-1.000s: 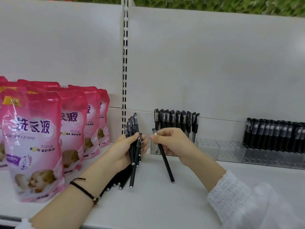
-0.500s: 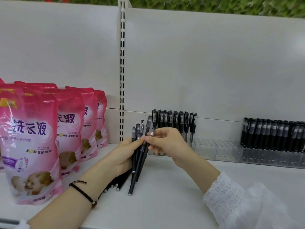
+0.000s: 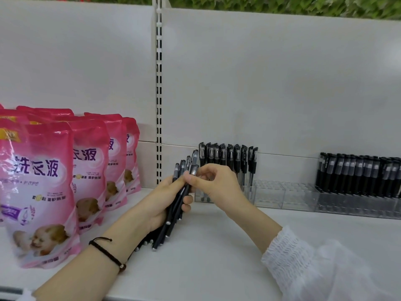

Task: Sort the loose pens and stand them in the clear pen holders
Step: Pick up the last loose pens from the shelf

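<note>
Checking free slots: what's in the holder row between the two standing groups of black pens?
Head view: only empty clear plastic holder compartments lie between the left group of black pens and the right group.

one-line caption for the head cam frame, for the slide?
Left hand holds a bundle of black capped pens; right hand pinches one beside the clear plastic pen holders.

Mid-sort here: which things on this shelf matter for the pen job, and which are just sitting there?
In play:
bundle of pens in left hand
right hand pinching one pen's cap
clear holders
pens already standing

Bystanders:
pink pouches
</note>
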The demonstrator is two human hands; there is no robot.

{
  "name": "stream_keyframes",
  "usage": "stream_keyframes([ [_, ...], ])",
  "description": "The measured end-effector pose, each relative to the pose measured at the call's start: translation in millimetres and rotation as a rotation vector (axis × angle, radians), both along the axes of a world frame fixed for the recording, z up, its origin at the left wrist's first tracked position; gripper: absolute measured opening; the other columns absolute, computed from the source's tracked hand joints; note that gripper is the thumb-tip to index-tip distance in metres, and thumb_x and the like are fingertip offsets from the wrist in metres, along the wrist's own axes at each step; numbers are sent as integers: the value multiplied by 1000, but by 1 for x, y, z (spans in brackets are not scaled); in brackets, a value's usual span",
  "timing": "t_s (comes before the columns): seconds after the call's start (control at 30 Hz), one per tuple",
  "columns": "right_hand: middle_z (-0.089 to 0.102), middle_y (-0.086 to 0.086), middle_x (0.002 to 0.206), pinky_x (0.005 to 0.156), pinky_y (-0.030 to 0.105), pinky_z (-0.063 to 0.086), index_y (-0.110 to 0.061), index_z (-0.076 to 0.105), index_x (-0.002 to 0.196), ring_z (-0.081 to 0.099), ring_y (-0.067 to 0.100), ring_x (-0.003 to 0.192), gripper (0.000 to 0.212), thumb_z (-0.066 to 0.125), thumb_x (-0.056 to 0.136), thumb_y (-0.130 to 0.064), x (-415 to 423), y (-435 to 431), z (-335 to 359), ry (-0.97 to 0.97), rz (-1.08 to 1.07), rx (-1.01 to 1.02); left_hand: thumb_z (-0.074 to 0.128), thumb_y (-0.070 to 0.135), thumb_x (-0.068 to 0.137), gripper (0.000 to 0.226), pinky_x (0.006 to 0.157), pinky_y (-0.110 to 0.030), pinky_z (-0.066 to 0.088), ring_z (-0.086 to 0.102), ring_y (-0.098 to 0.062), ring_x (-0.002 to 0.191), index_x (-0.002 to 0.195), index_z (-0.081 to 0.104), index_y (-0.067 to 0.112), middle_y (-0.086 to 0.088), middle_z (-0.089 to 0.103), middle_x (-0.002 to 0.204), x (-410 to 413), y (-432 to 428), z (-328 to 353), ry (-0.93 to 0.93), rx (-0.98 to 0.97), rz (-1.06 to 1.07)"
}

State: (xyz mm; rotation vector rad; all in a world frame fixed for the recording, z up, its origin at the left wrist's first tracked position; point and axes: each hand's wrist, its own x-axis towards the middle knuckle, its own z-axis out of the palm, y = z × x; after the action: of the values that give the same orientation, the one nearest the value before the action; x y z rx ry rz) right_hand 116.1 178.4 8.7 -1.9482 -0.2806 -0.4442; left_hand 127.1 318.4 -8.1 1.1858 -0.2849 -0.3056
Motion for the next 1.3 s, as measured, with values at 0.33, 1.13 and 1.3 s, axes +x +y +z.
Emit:
stream_keyframes([
  [0.33,62,-5,71,59,21,45,-21,66,73,53,5,61,16,74,82,-31,6,8,-17,225,9,-261,66,48,78,39,35,-18,32,38,-6,39,81,48,13,4,50,57,19,32,17,-15,-303,365],
  [1.13,54,-16,73,78,31,50,-32,68,88,59,9,82,17,75,76,-43,11,24,-21,336,62,-622,78,31,68,36,35,-19,33,41,-8,40,78,48,14,2,47,59,19,27,10,-38,-211,376],
  [1.3,61,-5,99,79,31,52,-25,62,114,56,13,88,42,78,75,-21,9,6,-8,379,85,-732,71,26,83,26,38,-19,34,42,-8,42,75,48,15,3,47,56,16,17,8,-121,-230,388],
])
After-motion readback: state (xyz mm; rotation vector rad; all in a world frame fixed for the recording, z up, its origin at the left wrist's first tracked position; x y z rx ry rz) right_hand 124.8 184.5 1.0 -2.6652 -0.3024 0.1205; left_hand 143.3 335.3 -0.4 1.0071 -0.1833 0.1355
